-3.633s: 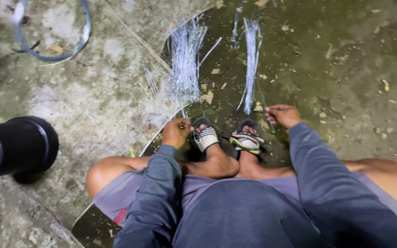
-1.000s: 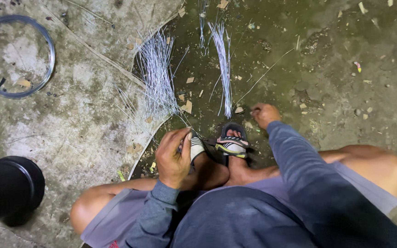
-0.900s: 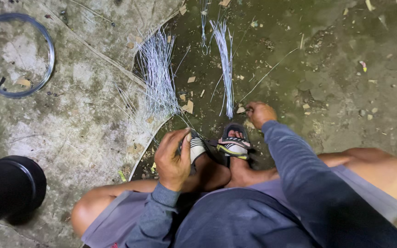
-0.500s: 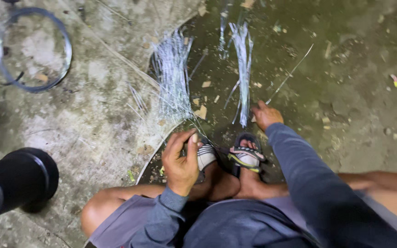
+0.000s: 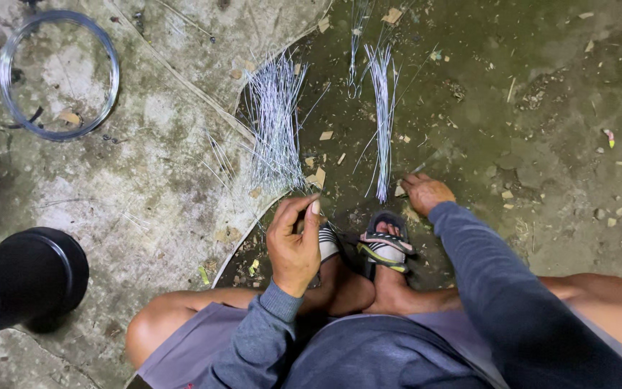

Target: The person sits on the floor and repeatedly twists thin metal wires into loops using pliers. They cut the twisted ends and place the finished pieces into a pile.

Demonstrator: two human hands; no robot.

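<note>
You look to be sorting cut wire into piles. Your right hand (image 5: 426, 193) rests by the foot of the narrow bundle of wires (image 5: 381, 115), grip closed on one thin strand, I judge; it is blurred. Your left hand (image 5: 295, 241) hovers over your sandal (image 5: 327, 243), fingers loosely curled, holding nothing I can see. Next calls for laying the strand straight alongside. The wires are stiff, bright, springy; the fanned pile (image 5: 275, 122) spreads over rough concrete floor (image 5: 145, 166).

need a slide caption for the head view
Seated person's right hand reaches beside a thin wire bundle; left hand hovers over sandalled feet.
</note>
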